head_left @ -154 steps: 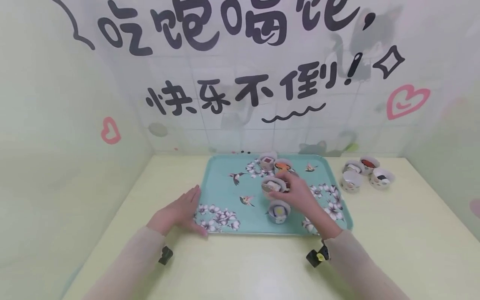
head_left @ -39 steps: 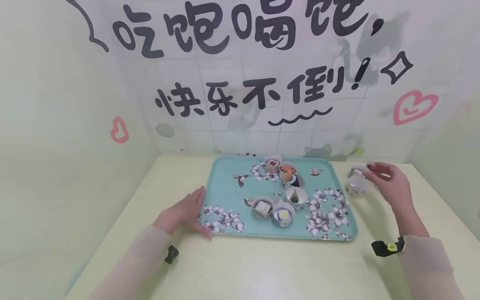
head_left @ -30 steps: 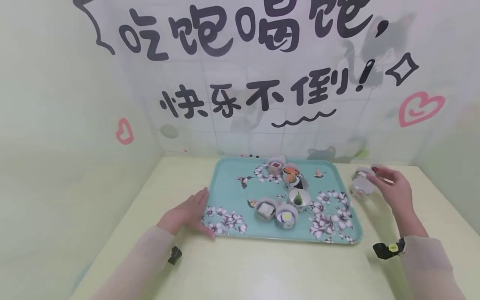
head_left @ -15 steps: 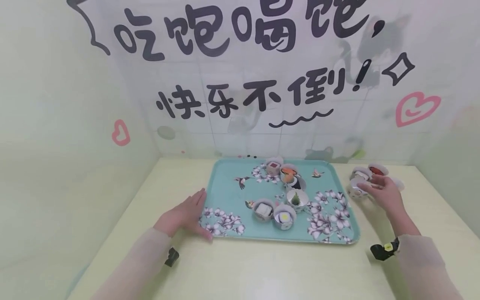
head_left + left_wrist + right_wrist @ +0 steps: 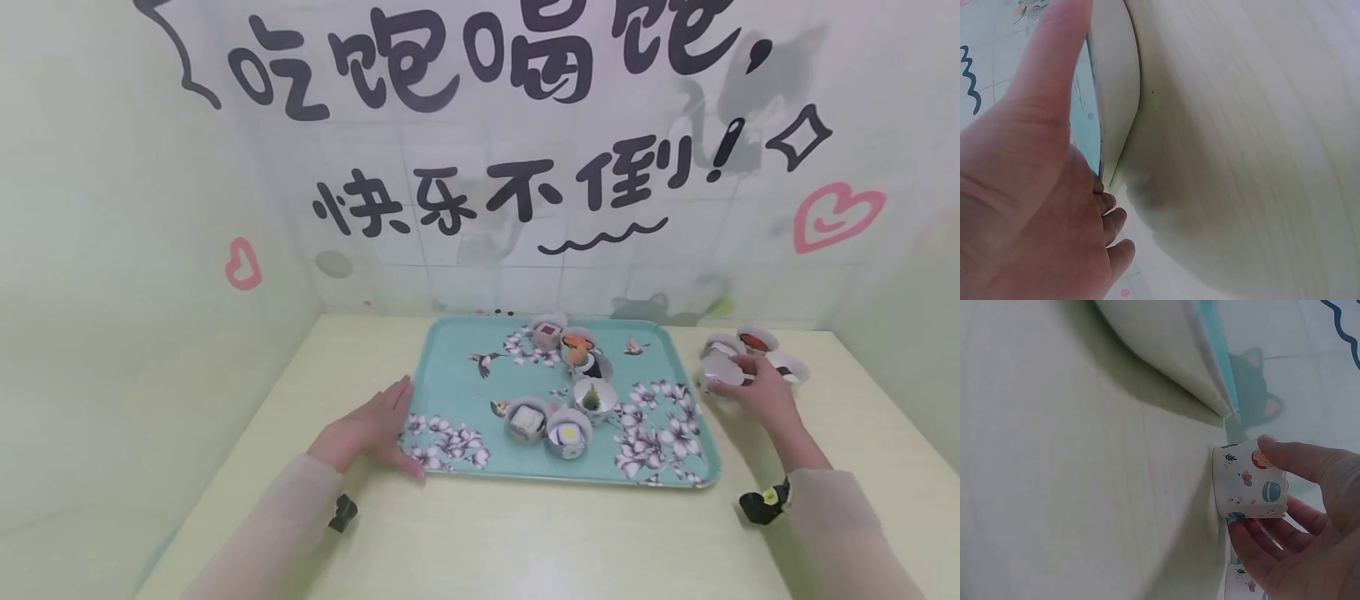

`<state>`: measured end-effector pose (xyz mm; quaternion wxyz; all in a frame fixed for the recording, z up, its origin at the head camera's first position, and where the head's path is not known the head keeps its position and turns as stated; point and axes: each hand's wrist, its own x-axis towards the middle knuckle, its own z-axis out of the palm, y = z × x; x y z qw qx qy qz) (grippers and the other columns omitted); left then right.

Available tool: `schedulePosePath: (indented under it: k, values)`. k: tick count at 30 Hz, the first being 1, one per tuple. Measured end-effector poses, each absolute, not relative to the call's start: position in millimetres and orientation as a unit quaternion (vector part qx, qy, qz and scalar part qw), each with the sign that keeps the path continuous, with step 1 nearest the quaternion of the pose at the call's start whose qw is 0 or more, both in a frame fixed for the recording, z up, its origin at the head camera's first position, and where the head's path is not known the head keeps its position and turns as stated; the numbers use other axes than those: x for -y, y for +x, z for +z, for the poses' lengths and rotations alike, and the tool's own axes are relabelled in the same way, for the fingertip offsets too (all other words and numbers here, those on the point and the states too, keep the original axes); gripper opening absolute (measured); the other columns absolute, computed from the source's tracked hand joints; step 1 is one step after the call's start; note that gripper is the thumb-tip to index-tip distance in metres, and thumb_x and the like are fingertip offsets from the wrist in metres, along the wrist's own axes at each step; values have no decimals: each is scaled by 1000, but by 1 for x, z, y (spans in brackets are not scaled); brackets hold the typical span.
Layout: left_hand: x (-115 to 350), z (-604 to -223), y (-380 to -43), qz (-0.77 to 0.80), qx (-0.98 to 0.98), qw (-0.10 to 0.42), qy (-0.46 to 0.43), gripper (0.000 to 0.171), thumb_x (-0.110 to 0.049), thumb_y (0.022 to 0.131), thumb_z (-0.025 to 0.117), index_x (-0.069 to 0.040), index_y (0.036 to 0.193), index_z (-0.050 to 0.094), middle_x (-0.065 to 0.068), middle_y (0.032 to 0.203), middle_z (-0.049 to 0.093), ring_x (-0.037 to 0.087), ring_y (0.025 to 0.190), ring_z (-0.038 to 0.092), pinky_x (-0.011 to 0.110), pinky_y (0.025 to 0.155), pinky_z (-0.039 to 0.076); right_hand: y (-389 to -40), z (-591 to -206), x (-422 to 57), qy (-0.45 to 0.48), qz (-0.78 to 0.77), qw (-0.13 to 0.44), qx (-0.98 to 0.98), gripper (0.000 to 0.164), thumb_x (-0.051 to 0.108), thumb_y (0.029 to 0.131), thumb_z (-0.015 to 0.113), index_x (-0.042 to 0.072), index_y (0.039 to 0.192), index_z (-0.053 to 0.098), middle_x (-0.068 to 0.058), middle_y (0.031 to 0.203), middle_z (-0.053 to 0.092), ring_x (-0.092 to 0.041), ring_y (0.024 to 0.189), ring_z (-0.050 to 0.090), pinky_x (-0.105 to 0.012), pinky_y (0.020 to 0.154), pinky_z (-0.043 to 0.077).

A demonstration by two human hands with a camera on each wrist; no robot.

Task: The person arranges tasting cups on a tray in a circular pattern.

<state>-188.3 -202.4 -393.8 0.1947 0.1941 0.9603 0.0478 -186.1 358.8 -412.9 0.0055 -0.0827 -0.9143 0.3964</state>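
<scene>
At the right of the table, my right hand (image 5: 765, 390) holds a paper baking cup (image 5: 722, 373) by its sides, thumb on the near side. In the right wrist view this cup (image 5: 1250, 481) is white with small printed pictures, upright at the table surface, with the thumb at its rim and fingers on the opposite side. My left hand (image 5: 367, 423) rests with straight fingers along the left front corner of the turquoise flowered tray (image 5: 457, 367). In the left wrist view, its thumb (image 5: 1047, 69) lies along the tray's edge.
Several cups with toy sushi pieces stand on the tray, including one with a green leaf (image 5: 594, 398) and one with a yellow-centred piece (image 5: 567, 435). Beside the held cup are a red-filled cup (image 5: 756, 340), a white-filled cup (image 5: 723, 347) and another cup (image 5: 789, 367).
My right hand has left the tray for the cups at the right, then shifted from the red-filled cup to the front one. Cups on the tray stand differently than 5 seconds ago. Left hand stays.
</scene>
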Motion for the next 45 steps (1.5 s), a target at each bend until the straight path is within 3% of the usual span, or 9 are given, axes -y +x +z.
schedulePosePath:
  k: [16,26,33,45]
  values:
    - [204,-393,-188,46,-960,194,199,149,-73,59,80,12,155,4,30,164,2,45,154,8,53,128,15,-187,-411,-358,-72,344,-5,936,71,32,95,66,-18,136,36,-45,134,40,-56,117,46,-63,92,47]
    - [207,-386,-187,47,-960,193,198,149,-73,59,81,12,154,4,32,164,1,47,153,8,55,128,14,-189,-401,-356,-55,325,17,944,66,30,95,67,-18,132,43,-45,130,48,-56,113,51,-52,80,52]
    - [202,-389,-187,43,-956,203,209,148,-73,60,80,14,154,5,33,163,2,48,153,8,55,127,15,-185,-392,-355,-52,312,2,949,68,33,96,65,-19,134,41,-46,132,45,-60,120,45,-63,89,50]
    - [203,-391,-191,41,-957,197,207,149,-74,60,80,13,155,5,32,164,3,47,153,7,55,128,14,-189,-375,-337,-49,322,-6,946,72,36,96,65,-17,137,39,-44,138,42,-57,124,43,-63,93,49]
